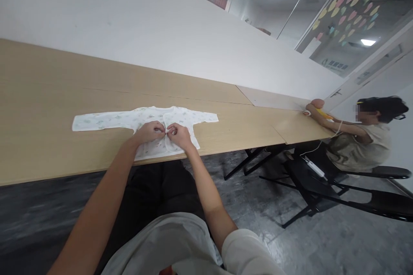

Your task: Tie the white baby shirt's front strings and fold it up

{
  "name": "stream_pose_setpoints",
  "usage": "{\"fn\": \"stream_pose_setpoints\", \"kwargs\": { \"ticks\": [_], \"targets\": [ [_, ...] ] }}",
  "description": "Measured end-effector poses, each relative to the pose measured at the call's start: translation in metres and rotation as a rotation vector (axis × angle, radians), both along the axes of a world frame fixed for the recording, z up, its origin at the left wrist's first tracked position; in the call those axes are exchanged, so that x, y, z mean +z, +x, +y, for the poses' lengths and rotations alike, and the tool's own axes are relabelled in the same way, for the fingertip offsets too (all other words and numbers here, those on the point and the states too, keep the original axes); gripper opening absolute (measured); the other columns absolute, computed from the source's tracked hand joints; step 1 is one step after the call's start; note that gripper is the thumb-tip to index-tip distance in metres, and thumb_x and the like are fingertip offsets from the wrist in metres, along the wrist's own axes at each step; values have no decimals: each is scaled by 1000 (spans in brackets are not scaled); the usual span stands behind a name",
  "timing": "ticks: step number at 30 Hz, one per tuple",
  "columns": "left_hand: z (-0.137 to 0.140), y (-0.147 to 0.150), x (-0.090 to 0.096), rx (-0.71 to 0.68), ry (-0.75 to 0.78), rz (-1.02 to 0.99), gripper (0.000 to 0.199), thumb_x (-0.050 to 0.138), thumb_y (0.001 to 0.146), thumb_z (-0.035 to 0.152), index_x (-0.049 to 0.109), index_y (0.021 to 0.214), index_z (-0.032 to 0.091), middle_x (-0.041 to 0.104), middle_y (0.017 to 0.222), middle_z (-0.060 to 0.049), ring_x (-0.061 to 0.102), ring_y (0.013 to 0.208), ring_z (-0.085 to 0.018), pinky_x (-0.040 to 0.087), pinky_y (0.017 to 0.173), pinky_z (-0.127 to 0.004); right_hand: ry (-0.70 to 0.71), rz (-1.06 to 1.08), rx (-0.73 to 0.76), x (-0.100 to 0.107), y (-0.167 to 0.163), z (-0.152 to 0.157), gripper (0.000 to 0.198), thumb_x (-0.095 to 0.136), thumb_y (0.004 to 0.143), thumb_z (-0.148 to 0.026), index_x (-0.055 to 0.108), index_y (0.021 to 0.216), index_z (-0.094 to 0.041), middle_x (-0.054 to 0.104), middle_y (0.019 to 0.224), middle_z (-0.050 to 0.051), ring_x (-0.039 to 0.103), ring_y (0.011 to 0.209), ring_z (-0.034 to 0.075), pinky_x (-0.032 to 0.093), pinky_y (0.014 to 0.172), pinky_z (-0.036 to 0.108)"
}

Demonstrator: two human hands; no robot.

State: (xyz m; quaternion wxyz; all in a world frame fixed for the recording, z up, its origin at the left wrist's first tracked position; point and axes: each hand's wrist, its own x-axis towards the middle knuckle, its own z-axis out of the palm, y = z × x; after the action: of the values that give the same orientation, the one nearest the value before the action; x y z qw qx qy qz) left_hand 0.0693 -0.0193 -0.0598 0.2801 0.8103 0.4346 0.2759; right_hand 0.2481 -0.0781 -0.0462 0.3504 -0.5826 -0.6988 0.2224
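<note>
A small white baby shirt (146,116) with a faint print lies spread on the wooden table, its sleeves stretched out to both sides. Near the middle of its front opening, my left hand (150,132) pinches the cloth with the fingertips. Right beside it, my right hand (179,135) is closed on the other side of the same opening. The fingertips of both hands nearly meet there. Whatever fastener may lie between them is too small to make out. The lower hem reaches close to the table's front edge.
The long wooden table (48,150) runs along a white wall (129,30). At its far right end sits another person (361,142), arms on the table around a doll-like object (318,104). A black folding chair (312,184) with a white power strip (314,167) stands between us.
</note>
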Motion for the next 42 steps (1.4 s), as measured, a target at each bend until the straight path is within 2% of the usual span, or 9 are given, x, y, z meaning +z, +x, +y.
{"fn": "stream_pose_setpoints", "kwargs": {
  "ticks": [8, 16, 20, 23, 27, 30, 34, 38, 42],
  "targets": [
    [-2, 2, -1, 7, -19, -128, 44, 63, 66, 63, 72, 73, 21, 72, 90, -8, 65, 88, -24, 51, 81, -32, 50, 69, -10, -4, -1, 1, 21, 64, 84, -13, 71, 100, -24, 74, 80, -4, 68, 73, 14, 53, 77, 23],
    [2, 0, -6, -21, -1, -155, 44, 57, 71, 62, 74, 73, 21, 74, 89, -7, 66, 85, -23, 52, 82, -32, 56, 46, 38, -6, -2, 2, 16, 69, 84, -22, 72, 99, -24, 73, 80, -3, 64, 69, 12, 50, 72, 22],
    [4, -1, -8, 51, -5, -100, 39, 52, 74, 54, 75, 73, 22, 75, 86, -5, 65, 80, -21, 51, 76, -30, 49, 53, 64, -6, -1, 3, 23, 67, 80, -14, 72, 101, -23, 68, 74, -6, 61, 68, 12, 48, 71, 20],
    [1, 0, -5, 152, 20, -22, 35, 54, 72, 49, 75, 74, 21, 75, 83, -5, 64, 78, -21, 50, 74, -30, 49, 65, -5, -3, 0, 1, 29, 63, 76, -9, 71, 102, -21, 64, 72, -6, 60, 69, 11, 48, 71, 20],
    [0, 6, 9, 187, 33, 104, 32, 50, 76, 41, 74, 71, 21, 74, 79, -5, 65, 78, -22, 49, 73, -29, 49, -29, -123, 7, 1, 0, 23, 62, 80, -14, 72, 100, -21, 63, 70, -5, 61, 73, 14, 47, 73, 22],
    [11, 14, 26, 295, -26, 283, 28, 50, 77, 32, 74, 72, 19, 74, 79, -8, 67, 80, -24, 48, 71, -28, 12, -105, -189, 20, -1, 17, 15, 61, 88, -27, 73, 94, -22, 68, 76, -1, 65, 80, 17, 48, 76, 24],
    [32, 28, 42, 545, -72, 355, 27, 53, 77, 25, 77, 89, 18, 76, 101, -14, 68, 97, -27, 50, 79, -30, -51, -158, -224, 31, -15, 62, 15, 61, 90, -31, 73, 92, -22, 75, 91, 4, 68, 92, 19, 50, 80, 25],
    [37, 39, 33, 623, -133, 248, 35, 52, 79, 20, 78, 103, 20, 75, 113, -12, 67, 106, -29, 51, 85, -33, -152, -142, -205, 19, -35, 96, 14, 68, 86, -34, 73, 87, -20, 76, 95, 7, 70, 94, 21, 52, 80, 26],
    [31, 40, 15, 633, -46, 177, 40, 48, 82, 18, 78, 108, 21, 75, 113, -11, 66, 107, -29, 49, 87, -36, -74, -47, -260, -1, -42, 102, 10, 72, 83, -29, 70, 87, -20, 75, 99, 9, 69, 97, 22, 53, 87, 30]
  ]
}}
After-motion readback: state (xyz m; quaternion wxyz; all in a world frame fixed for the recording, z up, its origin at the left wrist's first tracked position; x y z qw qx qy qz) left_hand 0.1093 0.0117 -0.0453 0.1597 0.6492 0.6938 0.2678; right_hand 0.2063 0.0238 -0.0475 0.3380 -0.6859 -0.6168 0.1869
